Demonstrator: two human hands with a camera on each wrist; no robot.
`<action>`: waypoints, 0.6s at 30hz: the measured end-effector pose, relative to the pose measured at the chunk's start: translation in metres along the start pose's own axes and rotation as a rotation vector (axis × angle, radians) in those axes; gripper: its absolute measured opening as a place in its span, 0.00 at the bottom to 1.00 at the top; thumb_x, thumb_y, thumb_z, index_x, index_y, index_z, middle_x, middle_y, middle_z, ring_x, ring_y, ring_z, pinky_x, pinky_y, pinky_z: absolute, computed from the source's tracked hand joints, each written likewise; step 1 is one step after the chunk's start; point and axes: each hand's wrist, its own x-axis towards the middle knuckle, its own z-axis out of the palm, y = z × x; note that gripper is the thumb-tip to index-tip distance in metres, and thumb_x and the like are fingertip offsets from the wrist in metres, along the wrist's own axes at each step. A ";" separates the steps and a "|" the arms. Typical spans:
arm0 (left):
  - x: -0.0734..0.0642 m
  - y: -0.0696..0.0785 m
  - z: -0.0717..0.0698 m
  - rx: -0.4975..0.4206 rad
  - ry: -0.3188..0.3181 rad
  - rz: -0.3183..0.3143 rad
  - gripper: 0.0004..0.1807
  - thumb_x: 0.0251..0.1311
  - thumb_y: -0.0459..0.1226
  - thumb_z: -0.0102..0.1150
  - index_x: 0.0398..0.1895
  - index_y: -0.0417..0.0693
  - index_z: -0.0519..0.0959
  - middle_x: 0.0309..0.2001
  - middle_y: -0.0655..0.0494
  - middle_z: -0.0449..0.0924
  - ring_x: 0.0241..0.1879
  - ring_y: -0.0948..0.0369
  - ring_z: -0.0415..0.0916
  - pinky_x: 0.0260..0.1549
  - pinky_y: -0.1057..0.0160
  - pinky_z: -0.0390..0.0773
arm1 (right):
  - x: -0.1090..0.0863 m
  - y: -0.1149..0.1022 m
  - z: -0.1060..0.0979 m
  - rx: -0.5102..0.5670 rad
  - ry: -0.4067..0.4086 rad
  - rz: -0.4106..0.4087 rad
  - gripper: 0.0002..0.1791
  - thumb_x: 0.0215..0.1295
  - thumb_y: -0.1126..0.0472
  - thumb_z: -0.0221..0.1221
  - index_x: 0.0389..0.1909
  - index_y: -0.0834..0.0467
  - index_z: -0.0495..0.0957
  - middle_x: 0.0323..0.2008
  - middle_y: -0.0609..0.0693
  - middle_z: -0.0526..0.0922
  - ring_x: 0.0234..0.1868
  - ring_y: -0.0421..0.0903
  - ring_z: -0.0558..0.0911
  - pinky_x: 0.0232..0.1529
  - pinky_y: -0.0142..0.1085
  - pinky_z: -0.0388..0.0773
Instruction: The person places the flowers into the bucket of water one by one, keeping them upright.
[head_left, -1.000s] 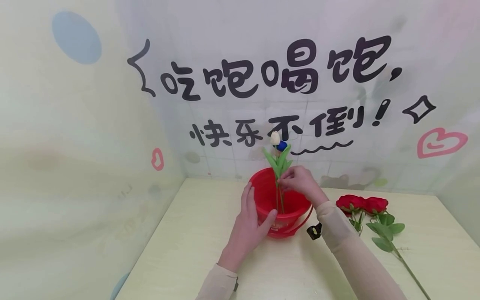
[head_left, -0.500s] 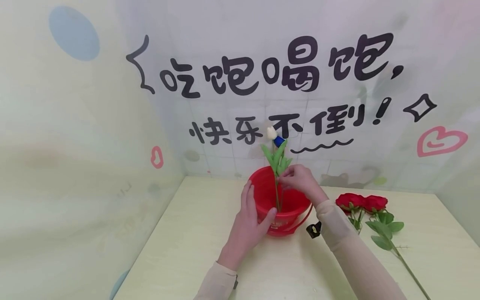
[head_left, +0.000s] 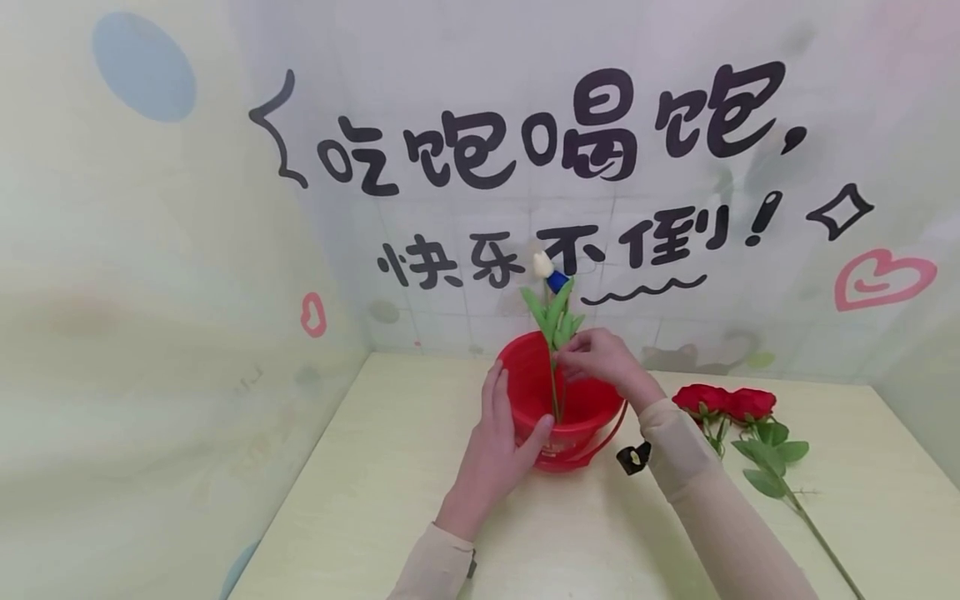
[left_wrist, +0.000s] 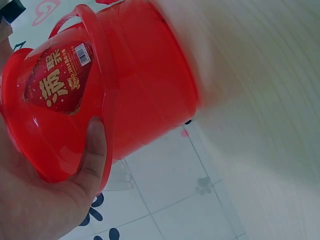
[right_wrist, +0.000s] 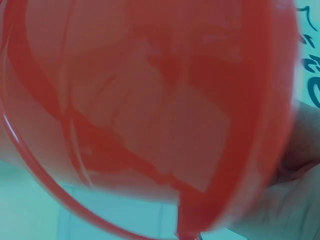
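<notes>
A red bucket (head_left: pixel 536 400) stands on the table in the head view. My left hand (head_left: pixel 491 450) grips its left side, fingers along the outer wall and thumb at the front; in the left wrist view the thumb (left_wrist: pixel 95 150) lies over the bucket wall by the rim. A white artificial tulip (head_left: pixel 543 265) and a blue tulip (head_left: pixel 557 282) with green leaves rise from the bucket, their stems inside. Over the bucket's right side, my right hand (head_left: pixel 600 358) pinches at the stems below the leaves; whether one or both is hidden. The bucket fills most of the right wrist view.
Two red artificial roses (head_left: pixel 723 402) with leafy stems lie on the table (head_left: pixel 360 492) to the right, partly behind the right sleeve. The bucket's red handle (head_left: pixel 611 437) hangs at its front right. A wall with printed lettering (head_left: pixel 607 154) stands close behind the bucket.
The tulip heads have tilted slightly left over the last second, and their stems have drawn closer together. Both hands stay in about the same places. The view has shifted a little.
</notes>
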 end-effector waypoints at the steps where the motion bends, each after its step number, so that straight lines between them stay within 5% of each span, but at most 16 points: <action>1: 0.000 0.000 0.000 0.000 0.000 -0.002 0.58 0.66 0.59 0.66 0.87 0.53 0.40 0.82 0.53 0.52 0.68 0.50 0.74 0.48 0.54 0.88 | -0.001 -0.001 -0.002 -0.006 -0.010 -0.005 0.15 0.74 0.60 0.64 0.48 0.70 0.84 0.42 0.63 0.89 0.42 0.56 0.91 0.48 0.46 0.89; 18: 0.003 0.001 0.003 0.020 0.007 -0.011 0.57 0.67 0.58 0.66 0.87 0.53 0.42 0.85 0.59 0.44 0.68 0.53 0.74 0.48 0.53 0.88 | -0.017 0.000 -0.019 0.007 -0.050 -0.044 0.16 0.76 0.60 0.62 0.52 0.71 0.81 0.47 0.68 0.87 0.46 0.64 0.89 0.50 0.52 0.87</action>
